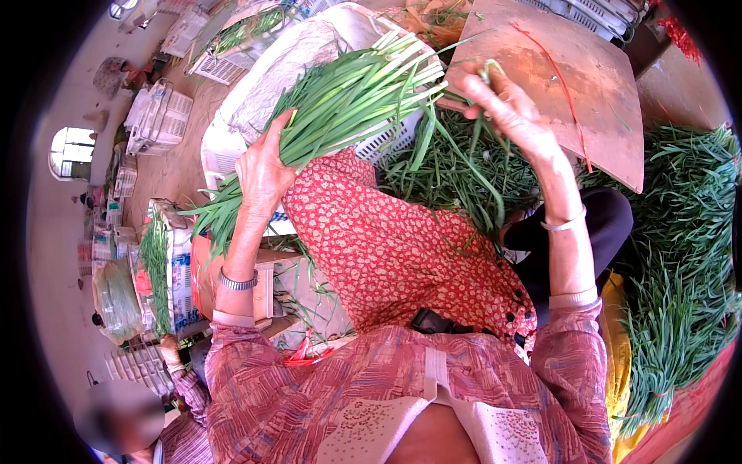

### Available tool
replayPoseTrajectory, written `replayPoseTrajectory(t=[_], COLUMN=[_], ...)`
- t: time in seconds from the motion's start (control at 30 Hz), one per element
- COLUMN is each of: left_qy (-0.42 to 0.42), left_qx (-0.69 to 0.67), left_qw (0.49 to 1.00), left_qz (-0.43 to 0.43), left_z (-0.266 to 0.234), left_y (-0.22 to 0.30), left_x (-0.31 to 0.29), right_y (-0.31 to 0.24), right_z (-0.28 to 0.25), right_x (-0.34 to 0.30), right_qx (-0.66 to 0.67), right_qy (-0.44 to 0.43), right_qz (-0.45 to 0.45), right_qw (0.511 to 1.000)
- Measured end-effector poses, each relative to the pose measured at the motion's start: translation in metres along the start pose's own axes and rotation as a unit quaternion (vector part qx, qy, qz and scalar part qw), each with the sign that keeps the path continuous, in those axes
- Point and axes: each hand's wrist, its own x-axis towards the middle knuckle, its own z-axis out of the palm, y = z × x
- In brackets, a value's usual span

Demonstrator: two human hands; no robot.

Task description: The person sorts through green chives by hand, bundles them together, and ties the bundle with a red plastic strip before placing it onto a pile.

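My left hand [264,172] is wrapped around a thick bunch of garlic chives [348,100]. Its pale cut ends point up and right, and the green leaf tips droop past my wrist. To the right of those pale ends, my right hand [510,116] is raised, fingers closed on a few loose strands of chive leaf [485,71]. Below it lies a heap of loose chive leaves [452,174], next to my knees. Behind the bunch stands a white plastic basket [220,131] with a pale sheet lining.
A brown board [595,100] with a red string [570,97] on it lies at the far right. Large piles of chives [672,294] fill the right side. Crates [160,116] stand at the left, where another person's sleeve [189,390] shows at lower left.
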Motion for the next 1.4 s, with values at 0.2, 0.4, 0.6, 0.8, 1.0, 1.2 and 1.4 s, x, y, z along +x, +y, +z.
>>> replayPoseTrajectory(t=[0.2,0.4,0.6,0.8,1.0,1.2,1.4], left_qy=[0.018,0.033,0.021,0.043,0.042,0.03,0.023], left_qx=[0.036,0.047,0.086,0.131,0.15,0.172,0.17], left_qw=[0.999,0.998,0.994,0.987,0.978,0.966,0.968], left_qz=[0.023,0.038,0.056,0.081,0.14,0.193,0.185], left_z=[-0.002,-0.001,0.003,-0.005,-0.001,0.0,-0.004], left_y=[0.008,0.002,-0.008,-0.024,-0.014,-0.002,-0.014], left_x=[0.0,-0.003,-0.011,-0.022,-0.02,-0.016,-0.029], right_y=[0.004,0.026,0.042,0.043,-0.013,0.014,0.054], right_z=[0.044,0.044,0.007,-0.062,-0.006,0.061,-0.014], right_x=[0.019,0.016,0.005,-0.02,-0.007,0.026,0.019], right_qx=[0.037,0.129,-0.19,-0.397,-0.481,-0.506,-0.633], right_qy=[-0.075,-0.073,-0.065,-0.056,0.01,0.006,0.029], right_qz=[0.015,0.102,-0.015,0.008,-0.164,-0.15,-0.012], right_qw=[0.996,0.984,0.98,0.916,0.861,0.849,0.773])
